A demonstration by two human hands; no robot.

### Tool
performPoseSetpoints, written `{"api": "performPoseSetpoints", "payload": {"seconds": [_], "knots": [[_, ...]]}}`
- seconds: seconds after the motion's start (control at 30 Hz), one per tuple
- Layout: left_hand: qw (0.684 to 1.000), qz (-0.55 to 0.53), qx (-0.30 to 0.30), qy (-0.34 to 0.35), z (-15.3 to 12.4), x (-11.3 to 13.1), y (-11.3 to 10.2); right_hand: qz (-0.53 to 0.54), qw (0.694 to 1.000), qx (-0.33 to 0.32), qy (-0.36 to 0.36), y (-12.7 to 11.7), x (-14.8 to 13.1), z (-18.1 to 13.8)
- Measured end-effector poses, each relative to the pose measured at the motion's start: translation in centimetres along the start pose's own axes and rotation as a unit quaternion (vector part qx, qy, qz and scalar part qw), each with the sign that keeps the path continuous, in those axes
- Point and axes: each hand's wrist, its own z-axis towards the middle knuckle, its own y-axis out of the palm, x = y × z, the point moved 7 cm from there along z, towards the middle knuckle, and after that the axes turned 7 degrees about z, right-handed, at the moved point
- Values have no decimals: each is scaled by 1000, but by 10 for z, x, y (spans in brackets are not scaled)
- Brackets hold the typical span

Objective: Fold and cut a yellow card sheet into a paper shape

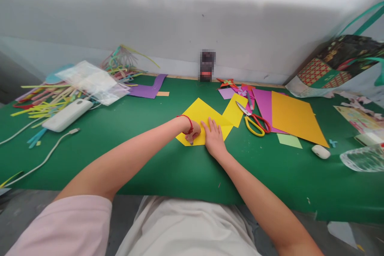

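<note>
A large sheet of yellow paper (198, 110), with folded edges, lies on the green table below my hands. My left hand (193, 131), a red cord bracelet at its wrist, is curled with its fingers closed at the paper's lower left edge. Flat on the sheet's right part rests my right hand (214, 138), fingers stretched and slightly spread. Behind the right hand, a smaller yellow piece (237, 110) touches or overlaps the sheet. Scissors (253, 121) with yellow and red handles lie partly spread to the right, apart from both hands.
On the right are orange paper (295, 118), magenta paper (262, 106), a white case (321, 151), a plastic bottle (364, 158) and a patterned bag (327, 72). Paper strips (60, 100), a white power bank (67, 115) with cable, and purple paper (144, 91) lie left.
</note>
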Motion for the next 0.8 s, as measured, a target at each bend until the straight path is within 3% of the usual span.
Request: {"api": "performPoseSetpoints", "payload": {"seconds": [0.17, 0.3, 0.43, 0.63, 0.73, 0.8], "knots": [[1000, -1, -23, 10, 0, 3, -1, 16, 1000, 12, -1, 1, 1, 0], [999, -4, -33, -29, 4, 5, -2, 49, 999, 22, 2, 3, 3, 0], [998, -24, -17, -55, 0, 7, -7, 148, 988, 37, -1, 1, 12, 3], [992, 90, -57, -67, -12, 19, -4, 398, 908, 108, 75, -16, 55, 11], [985, 143, -74, -65, -16, 24, -4, 458, 870, 136, 121, -24, 73, 13], [987, 138, -61, -49, -20, 26, -5, 459, 865, 154, 133, -32, 80, 13]]}}
